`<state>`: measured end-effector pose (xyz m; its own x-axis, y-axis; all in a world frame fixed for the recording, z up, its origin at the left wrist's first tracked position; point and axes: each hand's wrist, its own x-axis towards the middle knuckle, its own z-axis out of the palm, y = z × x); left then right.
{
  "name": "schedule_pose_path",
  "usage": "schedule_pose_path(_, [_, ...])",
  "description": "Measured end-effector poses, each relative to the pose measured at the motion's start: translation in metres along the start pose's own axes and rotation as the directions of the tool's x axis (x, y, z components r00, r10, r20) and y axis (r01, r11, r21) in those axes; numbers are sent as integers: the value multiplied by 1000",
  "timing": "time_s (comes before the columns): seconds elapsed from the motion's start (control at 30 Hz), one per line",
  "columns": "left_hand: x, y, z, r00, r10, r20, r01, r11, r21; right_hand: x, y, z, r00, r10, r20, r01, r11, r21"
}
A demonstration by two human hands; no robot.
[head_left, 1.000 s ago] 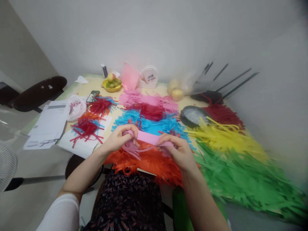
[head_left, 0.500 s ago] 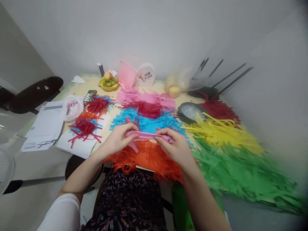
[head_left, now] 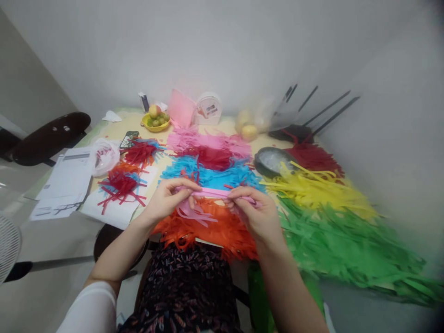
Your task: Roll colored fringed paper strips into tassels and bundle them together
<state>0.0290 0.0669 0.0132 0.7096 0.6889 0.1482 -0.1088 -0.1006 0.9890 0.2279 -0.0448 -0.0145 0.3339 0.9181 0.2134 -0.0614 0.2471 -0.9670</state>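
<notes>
from my remote seat, i see the left hand (head_left: 173, 198) and right hand (head_left: 255, 210) both pinching one pink paper strip (head_left: 212, 192), stretched between them above orange fringed paper (head_left: 211, 235); blue fringed paper (head_left: 222, 177) lies beyond.

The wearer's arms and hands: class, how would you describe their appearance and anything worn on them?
The left hand and right hand are ungloved, with no watch or bracelet visible. A plain white sleeve ends near the left elbow; the right forearm is uncovered where it shows.
</notes>
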Motion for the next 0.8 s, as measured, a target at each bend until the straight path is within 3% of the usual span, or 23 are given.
schedule_pose_path(0.17, [-2,5,-1,985,169,33,-171,982,84,3,1,3,998,-59,26,55,986,157])
schedule_pose_path(0.4, [-2,8,-6,956,264,128,-285,937,203,7,3,-1,997,-61,56,55,993,104])
schedule_pose_path(0.5, [-3,10,-7,938,284,199,-336,886,319,6,-2,-1,996,-67,59,70,997,-45])
schedule_pose_path(0.57, [-4,9,-5,952,266,152,-304,886,352,4,-7,0,996,-77,41,83,974,-209])
schedule_pose_path(0.67, [-4,5,-2,968,248,27,-236,879,415,2,-15,1,991,-124,54,135,890,-435])
schedule_pose_path(0.8, [-1,2,-1,979,192,64,-195,815,546,2,-18,1,977,-191,93,207,756,-621])
